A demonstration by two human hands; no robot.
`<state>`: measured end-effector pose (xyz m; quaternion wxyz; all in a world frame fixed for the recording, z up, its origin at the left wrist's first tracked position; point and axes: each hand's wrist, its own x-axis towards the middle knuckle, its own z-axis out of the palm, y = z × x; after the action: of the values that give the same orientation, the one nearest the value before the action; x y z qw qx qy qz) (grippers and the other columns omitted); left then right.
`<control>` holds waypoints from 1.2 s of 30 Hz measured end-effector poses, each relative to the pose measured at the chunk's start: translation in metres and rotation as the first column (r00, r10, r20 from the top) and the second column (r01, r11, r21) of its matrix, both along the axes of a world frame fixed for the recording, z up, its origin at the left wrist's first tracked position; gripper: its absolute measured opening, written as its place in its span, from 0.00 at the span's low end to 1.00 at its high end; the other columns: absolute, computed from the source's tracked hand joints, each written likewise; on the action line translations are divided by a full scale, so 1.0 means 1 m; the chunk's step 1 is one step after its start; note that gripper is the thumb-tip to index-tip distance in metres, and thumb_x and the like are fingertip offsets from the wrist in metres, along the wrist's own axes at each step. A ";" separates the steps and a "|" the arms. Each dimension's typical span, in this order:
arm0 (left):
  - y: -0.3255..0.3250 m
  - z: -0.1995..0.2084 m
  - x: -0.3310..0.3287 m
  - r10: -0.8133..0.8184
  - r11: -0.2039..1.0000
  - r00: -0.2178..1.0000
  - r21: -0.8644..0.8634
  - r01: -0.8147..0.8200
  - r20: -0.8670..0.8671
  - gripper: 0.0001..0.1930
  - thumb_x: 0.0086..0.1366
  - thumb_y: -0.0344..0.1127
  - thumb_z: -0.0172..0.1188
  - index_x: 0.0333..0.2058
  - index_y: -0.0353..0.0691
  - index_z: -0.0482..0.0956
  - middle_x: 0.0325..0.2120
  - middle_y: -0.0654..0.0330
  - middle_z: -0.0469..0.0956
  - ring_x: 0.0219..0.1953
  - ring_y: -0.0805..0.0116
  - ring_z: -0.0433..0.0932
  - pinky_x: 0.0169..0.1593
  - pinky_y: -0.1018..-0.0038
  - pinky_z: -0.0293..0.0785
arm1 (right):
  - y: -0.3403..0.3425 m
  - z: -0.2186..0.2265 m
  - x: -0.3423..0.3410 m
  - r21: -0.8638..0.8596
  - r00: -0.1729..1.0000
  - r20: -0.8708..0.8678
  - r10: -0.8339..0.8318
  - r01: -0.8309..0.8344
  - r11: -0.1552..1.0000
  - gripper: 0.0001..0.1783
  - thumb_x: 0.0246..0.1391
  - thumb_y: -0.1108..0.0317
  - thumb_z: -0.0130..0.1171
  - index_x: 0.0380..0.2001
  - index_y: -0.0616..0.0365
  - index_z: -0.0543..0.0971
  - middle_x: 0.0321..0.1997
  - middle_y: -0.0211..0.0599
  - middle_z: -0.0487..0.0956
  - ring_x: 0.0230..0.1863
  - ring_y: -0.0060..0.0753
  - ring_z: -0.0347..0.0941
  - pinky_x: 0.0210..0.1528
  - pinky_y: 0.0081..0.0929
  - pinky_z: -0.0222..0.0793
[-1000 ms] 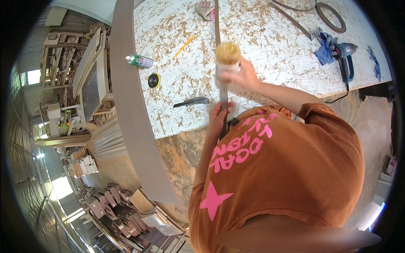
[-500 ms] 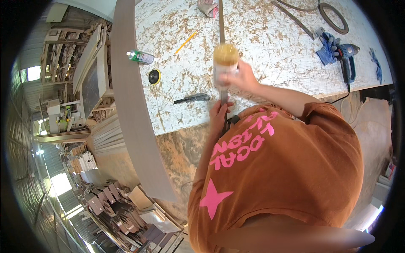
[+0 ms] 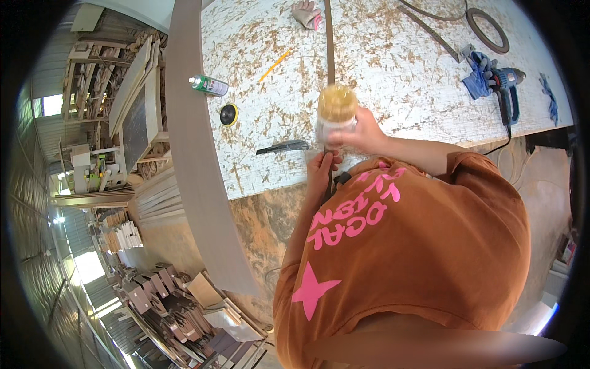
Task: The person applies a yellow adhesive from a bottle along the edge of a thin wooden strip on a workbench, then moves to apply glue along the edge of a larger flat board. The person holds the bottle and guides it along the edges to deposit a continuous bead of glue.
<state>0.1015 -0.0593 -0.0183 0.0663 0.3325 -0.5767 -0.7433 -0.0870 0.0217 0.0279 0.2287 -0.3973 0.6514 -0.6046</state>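
Observation:
My right hand (image 3: 364, 132) is wrapped round a pale, see-through container with a rounded yellow-amber end (image 3: 338, 103). Motion blurs it, and I cannot tell its exact kind. It is over the long narrow brown strip (image 3: 330, 46), which runs away from me across the scratched white worktable (image 3: 393, 80). Close to my body, my left hand (image 3: 323, 166) pinches the near part of that strip, just below the container. A black utility knife (image 3: 283, 147) lies to the left of my hands.
Along the left stands a long grey-brown board (image 3: 195, 123). On the table lie a green spray can (image 3: 209, 85), a black-and-yellow disc (image 3: 229, 114), a yellow pencil (image 3: 275, 65), a work glove (image 3: 306, 13), a coiled strip (image 3: 488, 31), blue gloves (image 3: 476, 77) and a corded heat gun (image 3: 507, 86).
My right hand has drawn the container toward my body along the strip, bringing it nearer my left hand. My left hand stays on the strip with little movement.

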 end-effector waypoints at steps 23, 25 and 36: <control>0.004 0.004 0.007 -0.037 0.999 0.996 0.012 0.038 -0.078 0.14 0.66 0.35 0.45 0.44 0.35 0.75 0.27 0.63 0.76 0.27 0.78 0.67 0.34 0.82 0.64 | -0.004 0.001 0.005 -0.066 0.966 0.099 -0.238 0.246 0.967 0.39 0.36 0.53 0.70 0.53 0.55 0.69 0.40 0.40 0.80 0.43 0.34 0.77 0.52 0.30 0.68; 0.004 0.004 0.010 -0.053 0.999 0.993 -0.003 0.053 -0.105 0.14 0.67 0.36 0.45 0.45 0.36 0.75 0.28 0.63 0.77 0.28 0.79 0.67 0.34 0.82 0.65 | -0.005 -0.002 0.004 -0.052 0.973 0.161 -0.165 0.175 0.983 0.39 0.36 0.52 0.69 0.52 0.55 0.69 0.41 0.39 0.80 0.43 0.34 0.77 0.49 0.30 0.70; 0.009 0.008 0.014 -0.009 0.997 0.999 -0.077 0.012 0.049 0.13 0.66 0.36 0.47 0.42 0.35 0.76 0.26 0.62 0.77 0.25 0.79 0.68 0.32 0.82 0.65 | -0.002 -0.002 0.009 -0.093 0.998 0.058 -0.002 0.007 0.996 0.40 0.37 0.53 0.69 0.54 0.57 0.67 0.45 0.45 0.77 0.45 0.35 0.76 0.49 0.31 0.71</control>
<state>0.1158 -0.0503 -0.0103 0.0613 0.3445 -0.6083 -0.7124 -0.0784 0.0198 0.0257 0.2274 -0.3884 0.6164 -0.6461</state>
